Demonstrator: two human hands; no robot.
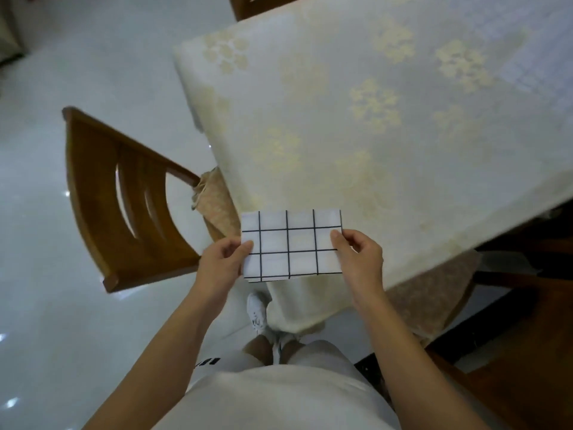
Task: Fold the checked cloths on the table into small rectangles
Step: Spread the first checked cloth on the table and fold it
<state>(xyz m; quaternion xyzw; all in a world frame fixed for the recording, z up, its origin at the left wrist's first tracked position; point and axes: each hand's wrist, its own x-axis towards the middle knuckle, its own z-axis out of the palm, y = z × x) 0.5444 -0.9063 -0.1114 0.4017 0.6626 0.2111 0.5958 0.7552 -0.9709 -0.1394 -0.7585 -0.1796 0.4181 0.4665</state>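
A white checked cloth with thin black grid lines is folded into a small flat rectangle. I hold it in the air in front of the near corner of the table. My left hand pinches its left edge, thumb on top. My right hand pinches its right edge the same way. Another pale checked cloth lies flat on the table at the far right, faint and washed out.
The table wears a cream tablecloth with yellow flower prints that hangs over its edges. A wooden chair with a cushion stands to the left, another chair at the right. Pale glossy floor lies left and below.
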